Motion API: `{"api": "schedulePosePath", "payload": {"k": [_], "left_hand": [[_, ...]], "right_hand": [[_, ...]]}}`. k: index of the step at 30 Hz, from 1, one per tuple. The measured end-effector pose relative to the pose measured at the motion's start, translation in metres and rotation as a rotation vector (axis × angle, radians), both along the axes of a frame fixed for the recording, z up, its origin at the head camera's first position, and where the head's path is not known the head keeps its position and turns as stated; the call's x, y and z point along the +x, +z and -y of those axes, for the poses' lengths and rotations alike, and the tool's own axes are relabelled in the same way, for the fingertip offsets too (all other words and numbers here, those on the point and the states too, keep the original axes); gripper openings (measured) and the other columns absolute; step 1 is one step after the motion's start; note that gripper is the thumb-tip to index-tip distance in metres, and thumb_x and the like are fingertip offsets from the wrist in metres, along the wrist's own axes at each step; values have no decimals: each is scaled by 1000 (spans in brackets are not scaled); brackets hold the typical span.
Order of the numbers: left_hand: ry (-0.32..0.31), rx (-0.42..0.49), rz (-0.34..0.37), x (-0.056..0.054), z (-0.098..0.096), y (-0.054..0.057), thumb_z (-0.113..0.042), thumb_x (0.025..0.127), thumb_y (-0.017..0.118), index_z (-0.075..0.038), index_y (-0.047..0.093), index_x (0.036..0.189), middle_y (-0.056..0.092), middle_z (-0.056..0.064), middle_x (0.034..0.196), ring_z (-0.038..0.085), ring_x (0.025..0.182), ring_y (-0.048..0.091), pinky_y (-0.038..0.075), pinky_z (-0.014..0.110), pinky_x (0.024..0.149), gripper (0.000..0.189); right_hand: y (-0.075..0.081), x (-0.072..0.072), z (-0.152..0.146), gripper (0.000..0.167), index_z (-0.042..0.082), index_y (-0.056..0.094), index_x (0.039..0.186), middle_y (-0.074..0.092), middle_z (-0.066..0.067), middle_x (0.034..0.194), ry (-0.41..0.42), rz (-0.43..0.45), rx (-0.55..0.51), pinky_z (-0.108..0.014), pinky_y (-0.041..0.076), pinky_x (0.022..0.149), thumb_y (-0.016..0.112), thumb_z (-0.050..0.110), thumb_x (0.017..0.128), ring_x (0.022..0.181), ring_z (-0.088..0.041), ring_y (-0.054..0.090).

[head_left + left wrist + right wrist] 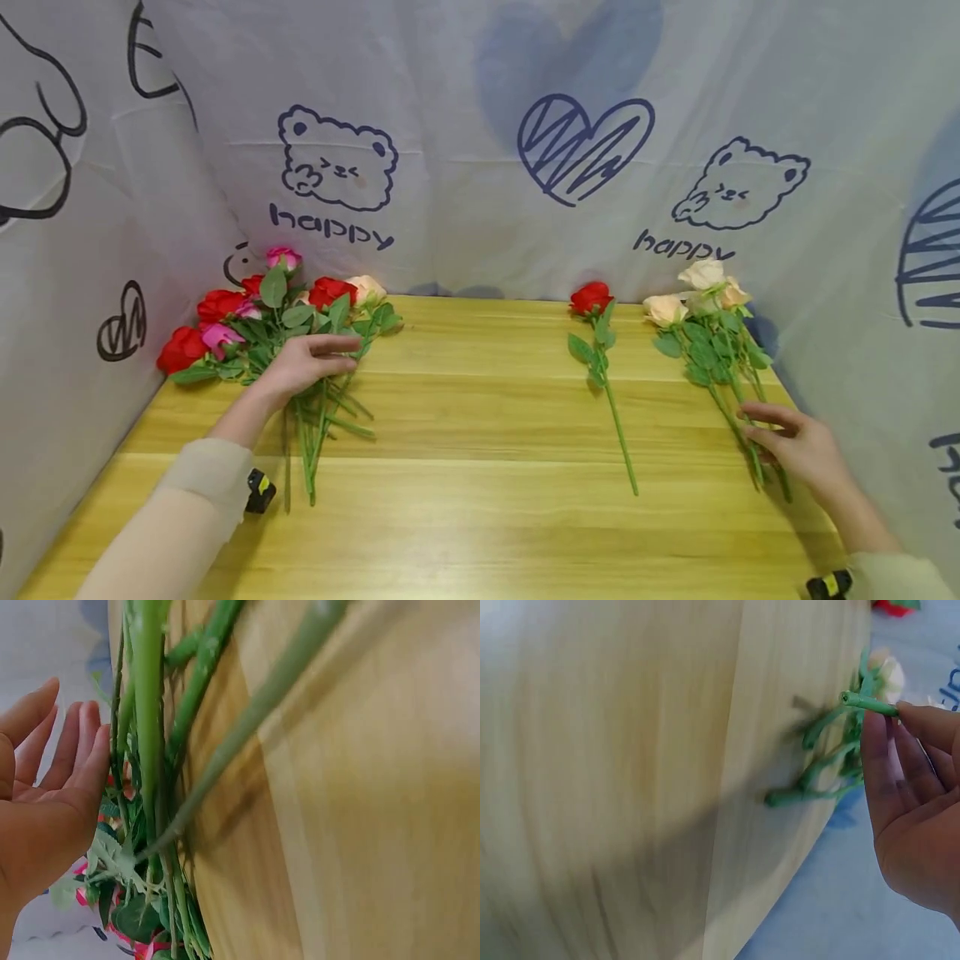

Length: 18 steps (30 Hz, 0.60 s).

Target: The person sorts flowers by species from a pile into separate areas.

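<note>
My left hand (302, 367) is held over a heap of artificial roses at the left, its fingers loosely extended and nothing between them. In that heap are red roses (220, 306), pink roses (222, 337) and a cream rose (367, 291), with stems (150, 735) crossing close by the fingers in the left wrist view. On the right, my right hand (798, 446) pinches the lower end of a green stem (870, 703) between thumb and fingers. It belongs to the group of cream roses (663, 310), whose other stems (806, 793) lie beside it.
A single red rose (591, 298) lies between the two groups on the wooden table (480, 517). White cloth (450, 125) printed with bears, hearts and words hangs behind the table and along both sides. Each wrist wears a black and yellow device (260, 491).
</note>
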State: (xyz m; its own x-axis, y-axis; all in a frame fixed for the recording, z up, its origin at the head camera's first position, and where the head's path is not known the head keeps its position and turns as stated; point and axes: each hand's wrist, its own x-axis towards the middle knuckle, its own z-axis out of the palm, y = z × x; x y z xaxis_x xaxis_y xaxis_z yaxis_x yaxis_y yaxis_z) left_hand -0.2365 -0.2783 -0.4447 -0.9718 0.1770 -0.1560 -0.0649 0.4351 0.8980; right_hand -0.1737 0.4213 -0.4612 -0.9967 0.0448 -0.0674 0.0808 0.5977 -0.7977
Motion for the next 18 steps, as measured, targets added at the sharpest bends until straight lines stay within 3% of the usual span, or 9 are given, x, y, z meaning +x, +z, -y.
{"api": "schedulePosePath", "payload": {"k": [4, 8, 13, 18], "left_hand": [[-31, -44, 39, -4, 6, -3, -18, 102, 70, 0, 51, 152, 53, 22, 152, 42, 138, 51, 36, 58, 118, 56], [-54, -96, 35, -7, 10, -8, -16, 100, 71, 0, 53, 150, 54, 23, 151, 43, 137, 51, 40, 58, 115, 56], [-73, -96, 17, -11, 10, -18, -12, 97, 75, 3, 56, 146, 59, 24, 144, 39, 125, 62, 54, 46, 103, 55], [-69, -148, -23, -14, 6, -23, -9, 88, 84, 2, 60, 142, 64, 25, 137, 33, 113, 71, 59, 39, 94, 61]], "right_hand": [[-6, -6, -11, 46, -5, 58, 143, 60, 38, 103, 5, 34, 4, -35, 63, 68, 67, 17, 104, 85, 0, 67], [-12, -10, -16, 49, -9, 56, 142, 63, 32, 104, 14, 54, 12, -33, 63, 70, 68, 17, 103, 85, 5, 65], [-17, -12, -19, 50, -9, 57, 142, 68, 24, 105, 18, 95, 19, -32, 63, 71, 68, 21, 103, 85, 7, 64], [-17, -15, -19, 51, -8, 57, 142, 65, 32, 101, 21, 108, 15, -31, 62, 71, 67, 24, 104, 85, 7, 63]]}}
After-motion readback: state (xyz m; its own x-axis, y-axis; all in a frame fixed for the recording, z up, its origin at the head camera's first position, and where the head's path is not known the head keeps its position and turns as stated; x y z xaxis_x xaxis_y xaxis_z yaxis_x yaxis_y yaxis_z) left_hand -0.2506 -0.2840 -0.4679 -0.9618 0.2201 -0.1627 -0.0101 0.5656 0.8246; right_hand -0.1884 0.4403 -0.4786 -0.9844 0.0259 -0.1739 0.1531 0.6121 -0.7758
